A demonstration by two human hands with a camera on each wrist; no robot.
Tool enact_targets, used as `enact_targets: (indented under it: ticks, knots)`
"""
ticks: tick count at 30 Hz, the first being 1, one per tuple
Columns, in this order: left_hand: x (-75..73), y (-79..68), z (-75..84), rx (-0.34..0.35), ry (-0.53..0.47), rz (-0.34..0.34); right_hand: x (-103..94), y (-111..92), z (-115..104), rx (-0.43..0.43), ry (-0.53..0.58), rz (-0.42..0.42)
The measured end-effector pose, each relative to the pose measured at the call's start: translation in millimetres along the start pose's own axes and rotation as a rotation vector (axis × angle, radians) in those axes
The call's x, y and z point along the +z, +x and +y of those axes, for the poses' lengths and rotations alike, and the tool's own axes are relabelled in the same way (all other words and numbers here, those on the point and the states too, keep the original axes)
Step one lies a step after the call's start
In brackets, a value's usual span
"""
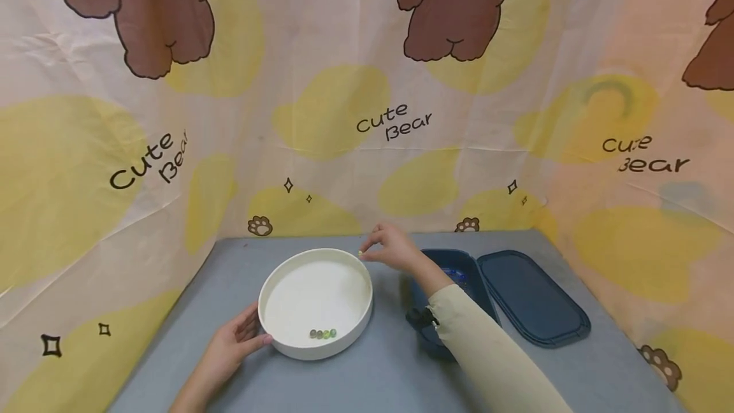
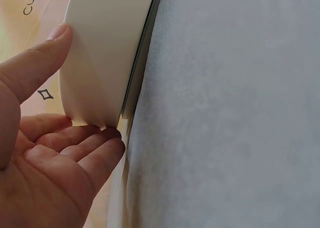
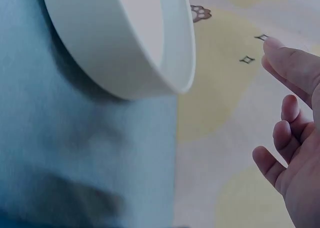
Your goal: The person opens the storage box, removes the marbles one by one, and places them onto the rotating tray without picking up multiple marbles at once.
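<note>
A round white tray [image 1: 315, 292] with a raised wall stands on the table. Several greenish and dark glass marbles [image 1: 323, 334] lie in a short row inside it, close to its near side. My left hand [image 1: 232, 340] holds the tray's near left side, thumb at the rim [image 2: 70, 32] and bent fingers [image 2: 95, 138] against the outer wall. Beyond the tray's far right rim, my right hand [image 1: 392, 248] is raised, pinching a small yellowish marble [image 1: 360, 253] between thumb and index finger. In the right wrist view the other fingers are loosely bent and the marble is hidden.
To the right of the tray is a dark blue box [image 1: 478, 279] holding blue glass marbles [image 1: 455, 275], partly covered by my right forearm. Its dark blue lid [image 1: 536, 298] lies flat beside it. A printed cloth [image 1: 321, 113] hangs around the table [image 1: 229, 273].
</note>
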State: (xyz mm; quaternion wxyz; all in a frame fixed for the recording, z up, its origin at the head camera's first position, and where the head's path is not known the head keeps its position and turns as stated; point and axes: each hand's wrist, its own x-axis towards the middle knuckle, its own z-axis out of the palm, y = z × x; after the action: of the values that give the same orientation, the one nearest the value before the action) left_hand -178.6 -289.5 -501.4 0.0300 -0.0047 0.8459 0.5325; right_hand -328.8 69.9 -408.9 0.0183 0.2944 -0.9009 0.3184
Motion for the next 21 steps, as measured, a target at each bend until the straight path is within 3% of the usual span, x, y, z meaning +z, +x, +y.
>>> enact_targets:
  ticks: [5,13,21]
  knots:
    - [0.5,0.7,-1.3,-0.006,0.009,0.0,11.9,8.6,-6.6,-0.038,-0.023,-0.039]
    - [1.9,2.5,-2.2,0.002,-0.012,0.001,25.1,22.6,-14.4,-0.101,-0.161,-0.094]
    - [-1.5,2.3,-4.2,-0.007,-0.011,0.0,40.7,32.5,-25.2,-0.133,-0.166,-0.159]
